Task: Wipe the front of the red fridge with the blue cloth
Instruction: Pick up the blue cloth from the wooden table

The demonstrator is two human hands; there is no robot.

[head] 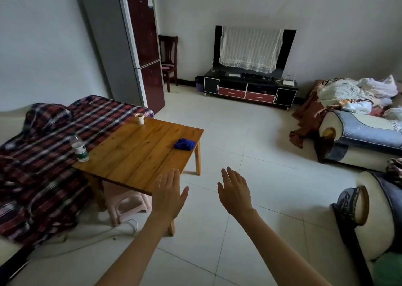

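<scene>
While apart from left hand (167, 195) and right hand (235, 193) — fingers (174, 175) straight, empty — blue cloth (184, 144) on table (134, 151), long axis crosswise.

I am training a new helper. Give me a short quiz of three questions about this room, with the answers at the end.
1. True or false: the left hand holds the blue cloth.
2. Where does the blue cloth lie? A. on the wooden table; B. on the floor; C. on the TV stand.
3. Fill in: the right hand is ____ (open or shut).

Key: 1 false, both hands are empty. 2 A, near the table's far right corner. 3 open, its fingers are straight.
</scene>
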